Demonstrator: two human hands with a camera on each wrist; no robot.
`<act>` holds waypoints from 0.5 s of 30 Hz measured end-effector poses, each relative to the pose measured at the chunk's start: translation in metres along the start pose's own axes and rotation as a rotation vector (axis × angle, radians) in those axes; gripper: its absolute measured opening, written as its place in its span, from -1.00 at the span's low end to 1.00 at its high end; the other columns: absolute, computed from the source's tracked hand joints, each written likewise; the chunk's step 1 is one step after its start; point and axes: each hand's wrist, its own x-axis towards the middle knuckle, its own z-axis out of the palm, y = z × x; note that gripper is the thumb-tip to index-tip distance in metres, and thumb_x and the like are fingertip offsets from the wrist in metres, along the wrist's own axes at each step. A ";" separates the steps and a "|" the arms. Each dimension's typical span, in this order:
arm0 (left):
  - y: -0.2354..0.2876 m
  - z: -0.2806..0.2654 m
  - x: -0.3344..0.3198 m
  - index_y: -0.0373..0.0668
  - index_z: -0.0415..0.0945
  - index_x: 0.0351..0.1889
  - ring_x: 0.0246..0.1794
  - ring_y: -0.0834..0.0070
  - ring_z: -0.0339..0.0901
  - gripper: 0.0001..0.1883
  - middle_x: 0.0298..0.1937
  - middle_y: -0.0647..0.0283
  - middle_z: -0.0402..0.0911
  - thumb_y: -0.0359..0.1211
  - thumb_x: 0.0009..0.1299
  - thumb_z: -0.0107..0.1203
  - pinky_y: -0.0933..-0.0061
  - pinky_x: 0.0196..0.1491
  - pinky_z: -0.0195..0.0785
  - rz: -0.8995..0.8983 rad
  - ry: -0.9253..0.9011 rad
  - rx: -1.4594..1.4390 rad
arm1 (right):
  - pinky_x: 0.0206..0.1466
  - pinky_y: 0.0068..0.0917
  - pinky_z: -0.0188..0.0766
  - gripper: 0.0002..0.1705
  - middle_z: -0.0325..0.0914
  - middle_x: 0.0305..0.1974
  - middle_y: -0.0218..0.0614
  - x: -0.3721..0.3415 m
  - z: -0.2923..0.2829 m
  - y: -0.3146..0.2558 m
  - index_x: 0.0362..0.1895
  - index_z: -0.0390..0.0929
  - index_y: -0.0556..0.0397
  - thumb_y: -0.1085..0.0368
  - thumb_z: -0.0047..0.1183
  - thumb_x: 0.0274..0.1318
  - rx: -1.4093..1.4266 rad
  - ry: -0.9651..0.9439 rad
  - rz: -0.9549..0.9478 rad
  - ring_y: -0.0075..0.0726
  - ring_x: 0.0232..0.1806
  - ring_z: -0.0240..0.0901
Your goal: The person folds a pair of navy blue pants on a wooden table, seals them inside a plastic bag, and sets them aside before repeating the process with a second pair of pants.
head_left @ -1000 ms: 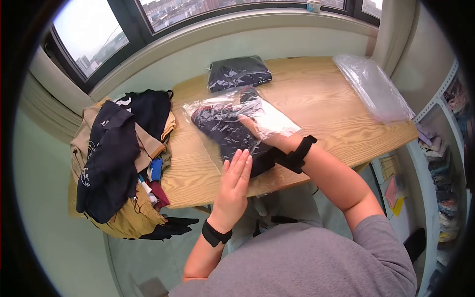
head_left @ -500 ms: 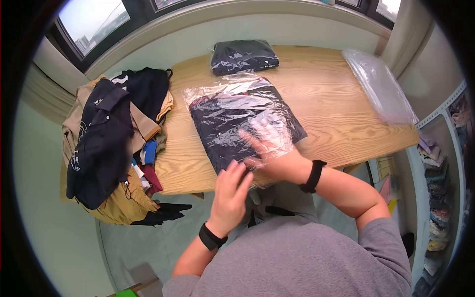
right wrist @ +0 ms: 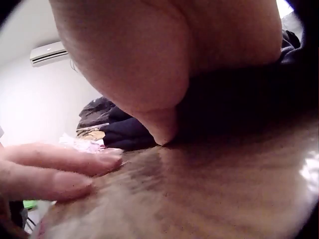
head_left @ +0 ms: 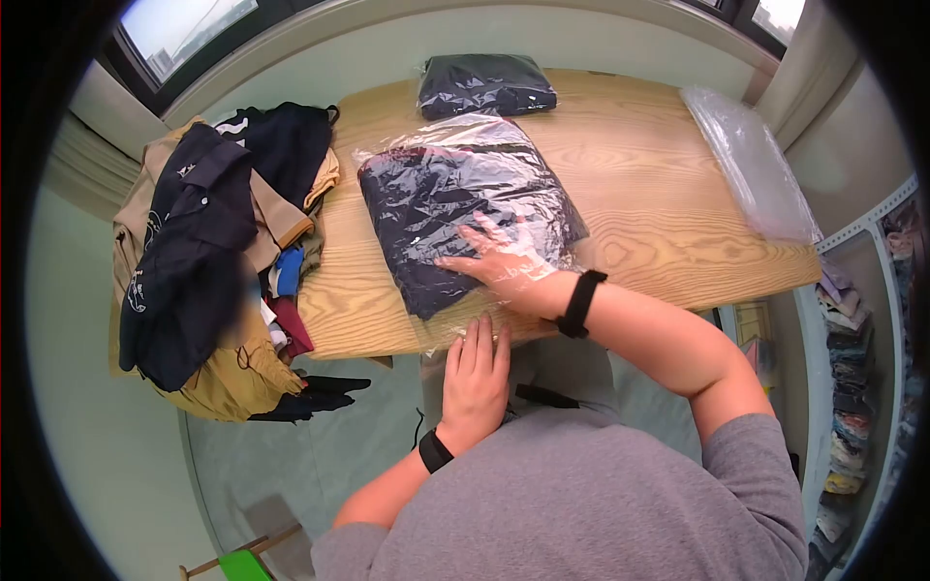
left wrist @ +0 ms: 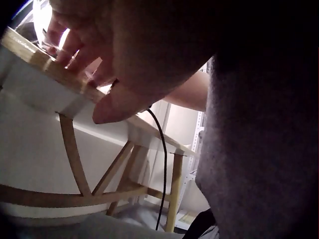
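A dark folded garment [head_left: 407,223] lies in a clear plastic bag [head_left: 465,131] by the table's near edge. My right hand [head_left: 509,259] rests palm down over the garment's near right part, fingers spread and straight. Shiny film overlaps its fingers, so it lies under the bag's upper layer. My left hand [head_left: 477,373] has its fingers straight and together, with the fingertips at the bag's near edge by the table's rim. In the left wrist view, the left hand [left wrist: 124,59] reaches over the table edge [left wrist: 50,67].
A second bagged dark garment [head_left: 486,85] lies at the back of the wooden table [head_left: 659,194]. Several flat clear bags [head_left: 751,165] are stacked at the right end. A heap of clothes [head_left: 194,242] covers the left end. Shelves with folded items [head_left: 852,378] stand on the right.
The dark garment has spread flat across the bag, covering the white area seen earlier. My right hand has turned flatter with fingers spread. The left hand has drawn back to the table edge.
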 end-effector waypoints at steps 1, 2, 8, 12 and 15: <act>-0.001 0.000 0.000 -0.32 0.35 0.21 0.27 0.03 0.28 -0.39 0.26 -0.15 0.30 -0.49 0.09 0.06 0.09 0.22 0.17 0.007 0.006 0.002 | 0.31 0.54 -0.24 -0.32 -0.02 0.44 -0.10 0.007 -0.003 0.002 0.37 0.20 -0.56 0.30 -0.07 0.17 0.043 -0.035 -0.002 0.15 0.51 -0.25; -0.001 0.000 0.001 -0.32 0.35 0.21 0.27 0.03 0.28 -0.39 0.26 -0.15 0.30 -0.49 0.09 0.06 0.09 0.22 0.17 0.007 0.006 0.002 | 0.32 0.53 -0.28 -0.39 -0.03 0.45 -0.11 0.013 -0.006 0.004 0.36 0.22 -0.58 0.24 -0.12 0.23 0.086 -0.070 -0.004 0.14 0.51 -0.25; -0.003 0.000 0.003 -0.32 0.38 0.18 0.24 -0.03 0.29 -0.41 0.22 -0.18 0.32 -0.50 0.08 0.05 0.10 0.19 0.21 0.024 0.014 -0.015 | 0.34 0.53 -0.30 -0.37 -0.06 0.46 -0.12 0.050 0.011 0.019 0.38 0.13 -0.68 0.07 -0.06 0.24 -0.007 -0.064 -0.005 0.11 0.52 -0.29; -0.002 0.000 0.003 -0.31 0.39 0.17 0.22 -0.03 0.30 -0.42 0.21 -0.18 0.33 -0.51 0.07 0.05 0.10 0.16 0.24 0.028 0.023 -0.017 | 0.35 0.49 -0.28 -0.29 0.02 0.43 -0.08 0.048 -0.016 0.022 0.40 0.15 -0.53 -0.14 0.00 0.16 0.128 -0.133 -0.028 0.12 0.50 -0.22; -0.003 0.002 0.004 -0.29 0.40 0.16 0.22 -0.03 0.31 -0.42 0.21 -0.17 0.34 -0.51 0.07 0.06 0.11 0.13 0.25 0.013 0.045 -0.036 | 0.43 0.20 -0.17 -0.24 0.15 0.35 0.07 0.060 -0.034 0.030 0.36 0.20 -0.01 -0.10 -0.01 0.17 0.359 0.020 0.057 0.03 0.49 -0.13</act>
